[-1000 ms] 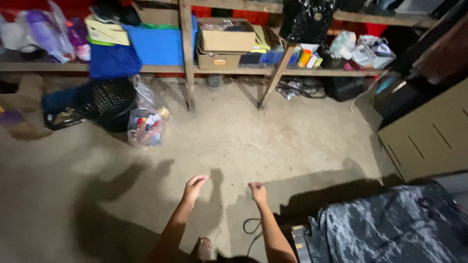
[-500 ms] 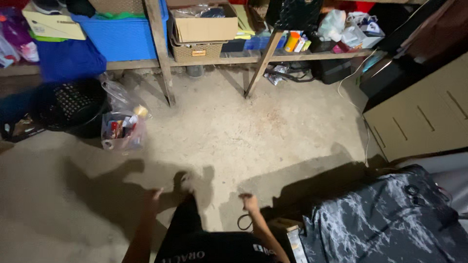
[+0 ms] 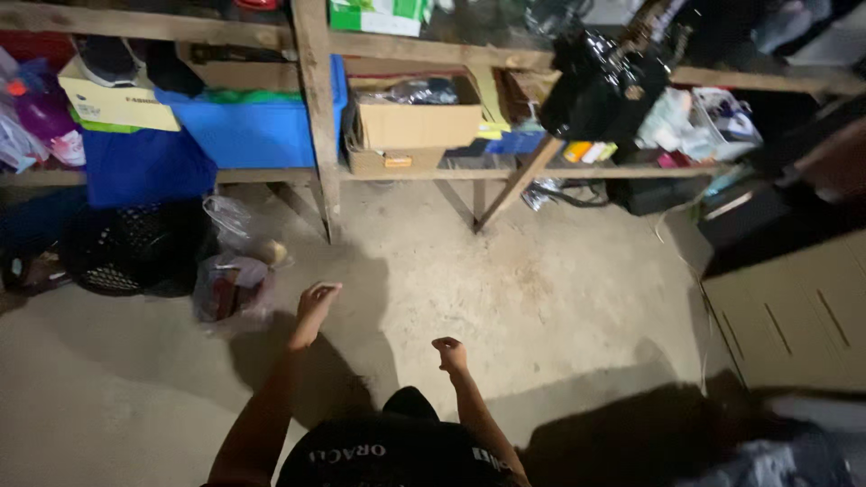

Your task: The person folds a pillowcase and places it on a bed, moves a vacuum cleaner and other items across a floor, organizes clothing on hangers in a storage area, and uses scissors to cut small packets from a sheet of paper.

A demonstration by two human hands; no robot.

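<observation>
Head view: left hand (image 3: pixel 316 302) raised over the concrete floor (image 3: pixel 505 289), fingers (image 3: pixel 327 289) loosely curled, holding nothing. Right hand (image 3: pixel 448 352) lower, curled into a loose, empty fist. Nearest the left hand, a clear plastic bag (image 3: pixel 233 287) on the floor, beside a black mesh basket (image 3: pixel 135 248), below the wooden shelf (image 3: pixel 433 171).
</observation>
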